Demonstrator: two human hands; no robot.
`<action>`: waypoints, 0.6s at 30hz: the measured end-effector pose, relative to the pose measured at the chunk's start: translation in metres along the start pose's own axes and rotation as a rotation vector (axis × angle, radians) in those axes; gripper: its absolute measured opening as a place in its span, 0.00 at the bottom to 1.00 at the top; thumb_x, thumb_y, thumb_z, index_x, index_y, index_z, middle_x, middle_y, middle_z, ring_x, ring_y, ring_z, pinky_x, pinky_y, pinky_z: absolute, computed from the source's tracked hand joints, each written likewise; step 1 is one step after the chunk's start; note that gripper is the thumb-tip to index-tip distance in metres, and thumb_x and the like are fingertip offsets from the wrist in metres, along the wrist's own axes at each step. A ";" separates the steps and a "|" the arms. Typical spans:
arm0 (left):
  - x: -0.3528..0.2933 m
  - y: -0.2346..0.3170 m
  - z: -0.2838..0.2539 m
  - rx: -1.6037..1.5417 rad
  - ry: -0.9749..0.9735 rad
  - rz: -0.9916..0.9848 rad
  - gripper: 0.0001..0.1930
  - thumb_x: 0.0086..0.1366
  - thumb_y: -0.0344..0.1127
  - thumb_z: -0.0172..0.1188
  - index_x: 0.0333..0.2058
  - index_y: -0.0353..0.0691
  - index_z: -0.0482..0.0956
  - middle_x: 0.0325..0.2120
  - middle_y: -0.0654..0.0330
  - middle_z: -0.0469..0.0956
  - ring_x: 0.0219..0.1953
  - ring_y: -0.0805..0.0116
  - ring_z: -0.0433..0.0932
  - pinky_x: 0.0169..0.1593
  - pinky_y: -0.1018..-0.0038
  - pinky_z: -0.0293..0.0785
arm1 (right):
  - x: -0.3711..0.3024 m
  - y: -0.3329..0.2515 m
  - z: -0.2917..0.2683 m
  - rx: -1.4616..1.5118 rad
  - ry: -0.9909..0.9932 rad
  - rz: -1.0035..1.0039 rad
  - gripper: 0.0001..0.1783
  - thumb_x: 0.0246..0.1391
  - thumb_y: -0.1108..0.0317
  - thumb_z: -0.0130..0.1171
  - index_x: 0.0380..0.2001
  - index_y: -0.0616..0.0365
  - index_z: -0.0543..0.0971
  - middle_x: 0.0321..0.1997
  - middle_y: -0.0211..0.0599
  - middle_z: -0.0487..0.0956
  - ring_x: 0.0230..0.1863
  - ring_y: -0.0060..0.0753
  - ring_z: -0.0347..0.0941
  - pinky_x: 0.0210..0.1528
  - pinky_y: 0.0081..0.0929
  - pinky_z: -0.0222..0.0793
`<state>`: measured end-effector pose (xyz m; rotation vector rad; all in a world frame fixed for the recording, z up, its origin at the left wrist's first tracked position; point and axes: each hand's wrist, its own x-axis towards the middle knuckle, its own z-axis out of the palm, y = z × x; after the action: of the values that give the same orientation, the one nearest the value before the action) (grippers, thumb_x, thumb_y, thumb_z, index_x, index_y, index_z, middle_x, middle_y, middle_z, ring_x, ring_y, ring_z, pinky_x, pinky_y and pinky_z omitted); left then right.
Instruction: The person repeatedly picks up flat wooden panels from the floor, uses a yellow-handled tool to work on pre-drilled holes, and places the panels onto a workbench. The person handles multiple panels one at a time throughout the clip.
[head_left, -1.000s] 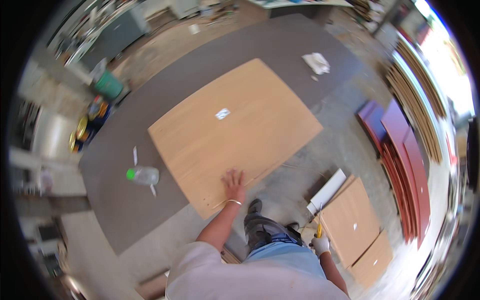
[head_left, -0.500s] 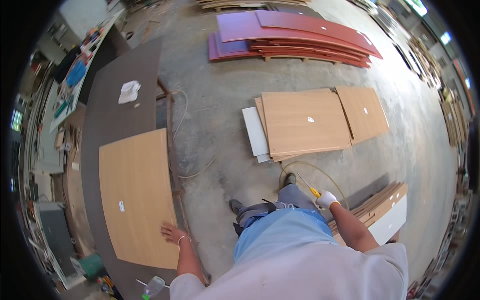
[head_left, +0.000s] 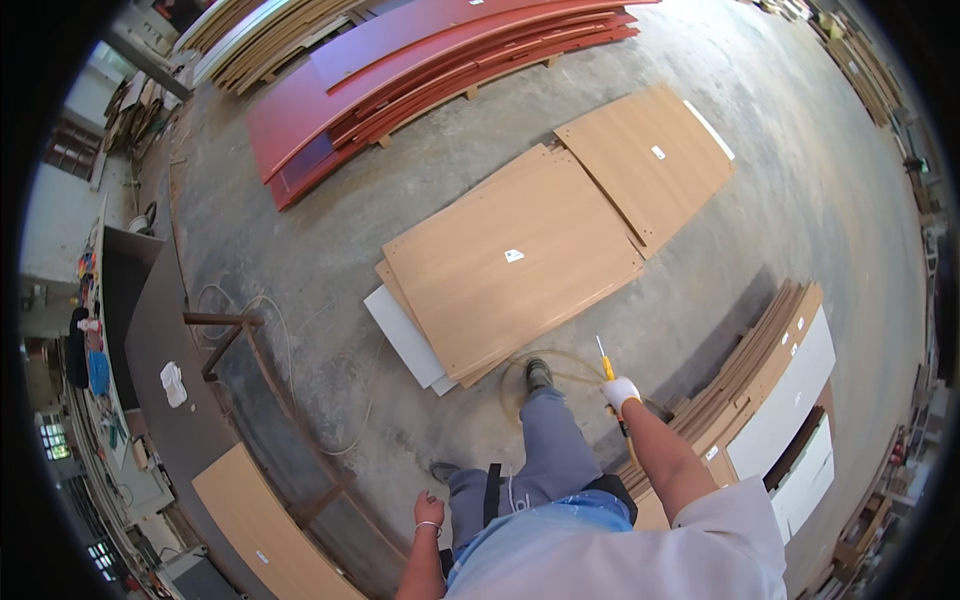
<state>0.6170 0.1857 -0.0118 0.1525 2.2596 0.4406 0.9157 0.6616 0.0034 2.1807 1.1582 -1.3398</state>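
My right hand (head_left: 620, 391), in a white glove, grips a yellow air blow gun (head_left: 608, 368) with a thin metal nozzle pointing forward. A hose hangs below that hand. My left hand (head_left: 428, 507) is bare, with a band at the wrist. It hangs beside my left leg with the fingers curled in and nothing visible in them. To its left a wood-coloured panel (head_left: 262, 530) lies on a dark worktable (head_left: 165, 330). Ahead of me, a low stack of wood-coloured panels (head_left: 510, 270) lies on the floor, a white label on top.
Close on my right, panels (head_left: 740, 390) lean in a row, some white-faced. Red panels (head_left: 400, 90) are stacked on a pallet at the far left. A yellowish hose (head_left: 560, 372) loops on the floor by my foot. The worktable's metal frame (head_left: 270, 370) juts out; a white cloth (head_left: 173, 384) lies on top.
My left hand has left the panel on the worktable and now hangs by my leg, its fingers curled. My view and body have turned right, nearer the floor stack. The blow gun stays in my right hand.
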 end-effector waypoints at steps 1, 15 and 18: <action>0.001 0.029 0.009 -0.026 -0.019 0.042 0.23 0.55 0.34 0.60 0.49 0.30 0.77 0.41 0.45 0.81 0.42 0.54 0.82 0.49 0.67 0.75 | 0.017 -0.008 -0.012 0.106 0.039 0.016 0.17 0.51 0.65 0.52 0.36 0.70 0.78 0.20 0.44 0.76 0.16 0.42 0.75 0.15 0.38 0.67; 0.268 0.122 0.148 0.173 -0.123 -0.046 0.29 0.54 0.45 0.68 0.48 0.29 0.77 0.40 0.41 0.81 0.45 0.48 0.79 0.52 0.62 0.73 | 0.084 0.021 0.006 -0.589 0.057 -0.262 0.17 0.51 0.56 0.57 0.32 0.61 0.82 0.33 0.52 0.82 0.37 0.53 0.79 0.42 0.45 0.74; 0.343 0.145 0.176 -0.182 0.007 -0.039 0.41 0.53 0.49 0.71 0.56 0.23 0.66 0.53 0.36 0.72 0.56 0.48 0.73 0.59 0.62 0.67 | 0.103 0.039 0.029 -0.427 0.028 -0.149 0.15 0.52 0.55 0.58 0.33 0.56 0.81 0.35 0.50 0.81 0.42 0.54 0.77 0.46 0.45 0.72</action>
<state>0.5156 0.4530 -0.3083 0.0132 2.2124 0.6228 0.9531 0.6674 -0.1043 1.8410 1.4844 -1.0008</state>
